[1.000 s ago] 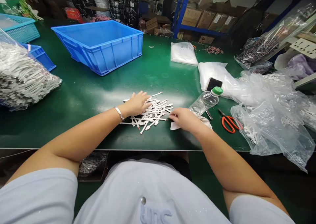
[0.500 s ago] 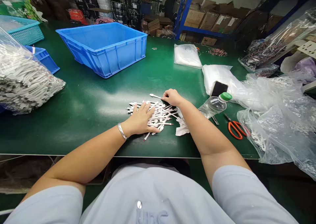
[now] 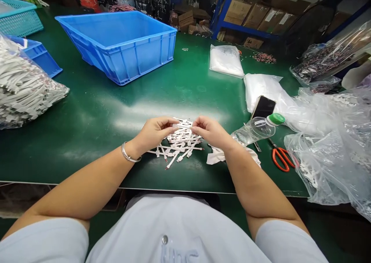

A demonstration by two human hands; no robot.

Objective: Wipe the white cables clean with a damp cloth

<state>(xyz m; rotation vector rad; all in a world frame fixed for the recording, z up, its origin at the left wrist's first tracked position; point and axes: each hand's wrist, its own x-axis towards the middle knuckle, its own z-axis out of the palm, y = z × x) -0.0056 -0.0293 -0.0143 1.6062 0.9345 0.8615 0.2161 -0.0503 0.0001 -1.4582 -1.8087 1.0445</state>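
A small white connector piece (image 3: 183,127) is held level between my two hands, above a loose pile of white connector pieces (image 3: 185,143) with reddish ends. My left hand (image 3: 156,133), with a silver bangle at the wrist, pinches its left end between thumb and fingers. At its right end, my right hand (image 3: 209,131) has the thumb and fingertips closed on it. The pile lies on the green table (image 3: 87,139) under and between my hands. Fine detail of the held piece is too small to tell.
A large blue bin (image 3: 145,58) stands at the back left, with a filled plastic bag (image 3: 26,85) left of it. To the right lie a clear bottle (image 3: 252,130), a phone (image 3: 264,107), orange-handled scissors (image 3: 281,159), a white cloth (image 3: 216,156) and plastic bags (image 3: 327,147).
My left hand has lifted off the pile and closed on the piece's left end. My right hand has brought the piece nearer, over the pile. The view has shifted slightly.
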